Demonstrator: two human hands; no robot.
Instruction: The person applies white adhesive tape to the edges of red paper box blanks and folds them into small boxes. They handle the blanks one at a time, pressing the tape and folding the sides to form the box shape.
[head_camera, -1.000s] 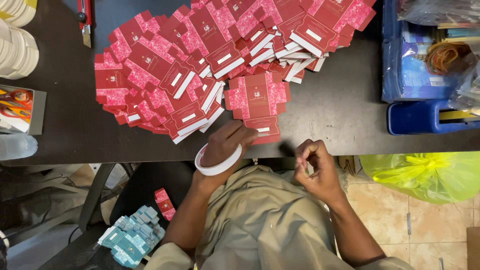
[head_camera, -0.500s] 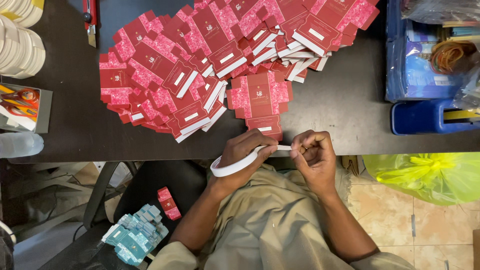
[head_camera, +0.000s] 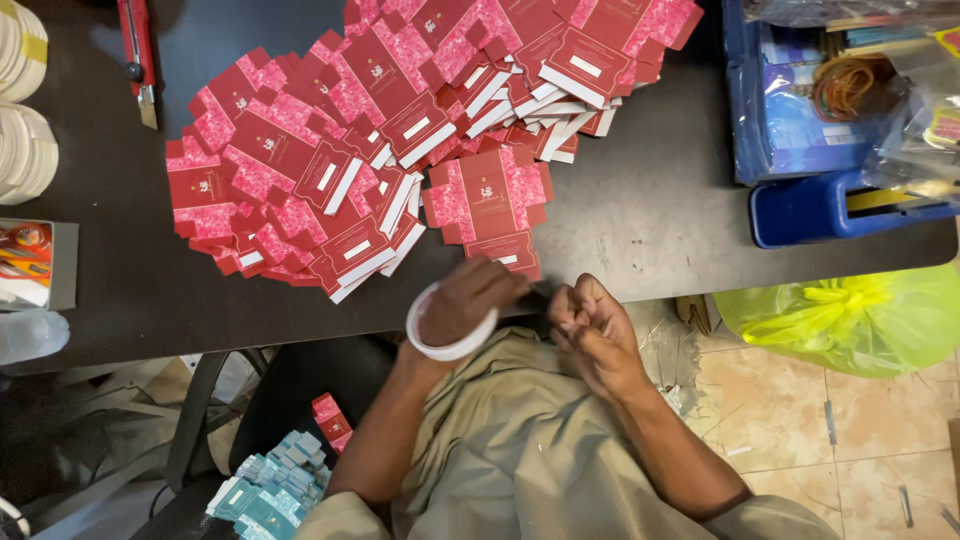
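Note:
My left hand has a white tape roll looped around it like a bracelet, and its fingers curl at the table's near edge. They touch the lowest flap of a flat red carton blank. My right hand is a closed fist just to the right, almost against the left hand. I cannot see whether it pinches any tape. A big spread of the same red and pink carton blanks covers the dark table beyond my hands.
Blue bins with bagged supplies stand at the right. A yellow-green plastic bag lies below them. White tape rolls, a red cutter and a small open box sit at the left. Teal boxes lie on the floor.
Half a second ago a strip of tape stretched between my hands. The hands have since come together, and the left one has moved up to the carton's edge.

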